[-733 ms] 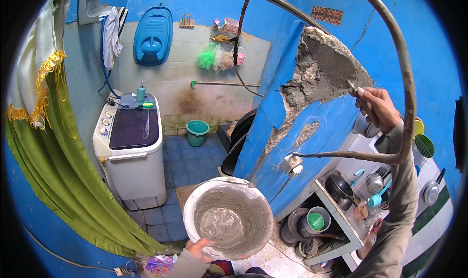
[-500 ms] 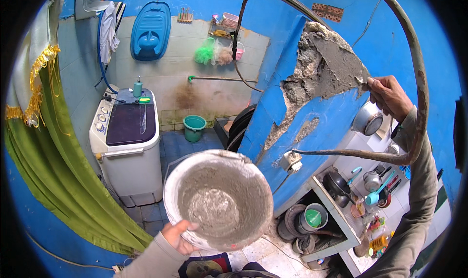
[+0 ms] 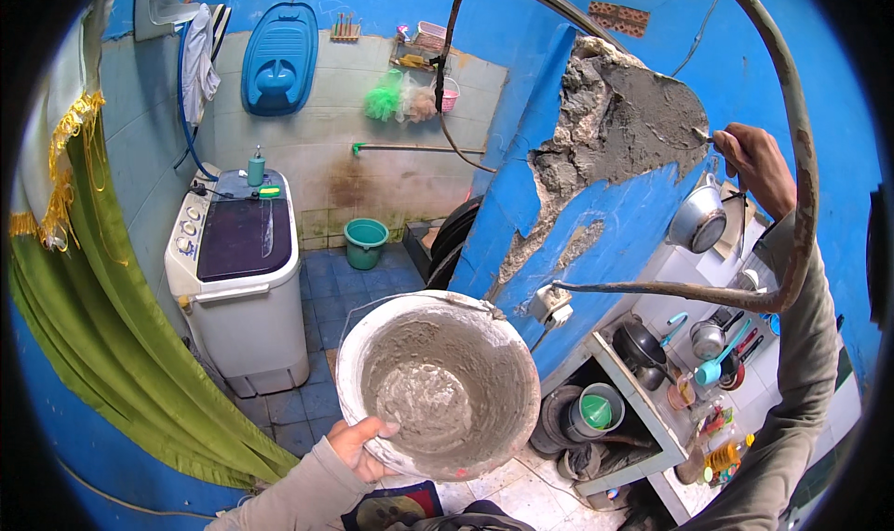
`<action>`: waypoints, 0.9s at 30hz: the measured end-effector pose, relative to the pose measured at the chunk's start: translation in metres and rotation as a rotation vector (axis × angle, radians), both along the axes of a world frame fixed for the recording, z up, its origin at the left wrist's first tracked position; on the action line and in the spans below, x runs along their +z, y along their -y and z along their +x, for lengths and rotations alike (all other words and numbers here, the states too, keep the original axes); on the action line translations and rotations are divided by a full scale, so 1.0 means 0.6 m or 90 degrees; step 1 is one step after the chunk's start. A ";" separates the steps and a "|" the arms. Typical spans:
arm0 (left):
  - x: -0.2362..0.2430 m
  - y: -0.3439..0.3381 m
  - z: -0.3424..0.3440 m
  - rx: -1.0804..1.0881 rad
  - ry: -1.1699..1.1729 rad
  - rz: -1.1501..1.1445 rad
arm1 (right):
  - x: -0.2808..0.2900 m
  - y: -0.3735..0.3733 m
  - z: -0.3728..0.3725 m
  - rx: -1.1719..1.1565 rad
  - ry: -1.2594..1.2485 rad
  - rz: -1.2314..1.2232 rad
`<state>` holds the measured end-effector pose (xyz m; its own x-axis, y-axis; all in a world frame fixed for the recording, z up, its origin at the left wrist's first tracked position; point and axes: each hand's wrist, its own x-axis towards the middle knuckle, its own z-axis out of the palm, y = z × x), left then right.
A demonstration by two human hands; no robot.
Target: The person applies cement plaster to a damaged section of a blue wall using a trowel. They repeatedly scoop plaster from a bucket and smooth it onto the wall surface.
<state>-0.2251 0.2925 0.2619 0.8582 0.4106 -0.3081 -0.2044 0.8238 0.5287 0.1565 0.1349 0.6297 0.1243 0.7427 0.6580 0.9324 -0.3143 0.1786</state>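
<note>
Mortar patch (image 3: 647,121) getting attention at its outer end now: we've just carried the small tool (image 3: 700,134) from the middle of the grey layer out to its right-hand edge. That puts the work on the border of the patch, while the left side shows rough, cracked masonry (image 3: 551,170). Right hand (image 3: 759,170), fingers pinched round the tool, its handle mostly hidden from us. Left hand (image 3: 358,449), closed on the near-left rim of the bucket (image 3: 352,373), thumb over the inside, and we've nudged that bucket rightward over the last half second. It's below and left of the patch, mouth toward us, with grey mix (image 3: 424,405) at the bottom.

Room to move, then! On our right a curved pipe (image 3: 803,173) bends round outside the hand and crosses in front of the sleeve (image 3: 803,363), running back toward the white socket (image 3: 550,306) on the blue wall (image 3: 638,210). A pot (image 3: 700,219) shows just below that hand. Over on our left, open space lies between bucket and washing machine (image 3: 247,331).
</note>
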 end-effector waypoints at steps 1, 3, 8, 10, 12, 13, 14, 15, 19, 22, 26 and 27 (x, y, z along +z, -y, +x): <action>-0.001 0.003 -0.005 0.012 0.004 -0.003 | -0.007 -0.013 0.006 -0.001 0.023 0.015; -0.003 0.007 -0.014 0.029 0.012 -0.011 | -0.016 -0.038 0.025 0.052 -0.006 0.009; -0.013 0.003 -0.010 0.023 0.035 -0.047 | -0.019 -0.014 0.020 0.003 -0.147 -0.012; -0.017 0.003 -0.008 0.023 0.033 -0.044 | -0.018 -0.011 0.013 -0.025 -0.198 -0.021; -0.021 0.003 -0.006 0.024 0.035 -0.036 | -0.017 -0.007 0.010 -0.028 -0.231 -0.040; -0.020 0.004 -0.007 0.027 0.036 -0.040 | -0.018 -0.008 0.004 -0.032 -0.238 -0.041; -0.019 0.005 -0.008 0.030 0.036 -0.045 | -0.021 -0.010 -0.006 -0.036 -0.246 -0.043; -0.018 0.006 -0.009 0.033 0.037 -0.050 | -0.025 -0.010 -0.010 -0.040 -0.254 -0.044; -0.028 0.004 -0.006 0.019 0.025 -0.070 | -0.049 0.015 0.001 0.003 -0.327 -0.005; -0.034 0.007 -0.004 0.019 0.025 -0.066 | -0.067 0.029 -0.003 0.085 -0.431 0.010; -0.026 0.011 -0.003 0.021 0.009 -0.063 | -0.088 0.047 -0.015 0.123 -0.453 0.046; -0.027 0.011 -0.002 0.021 0.003 -0.066 | -0.099 0.054 -0.011 0.143 -0.470 0.046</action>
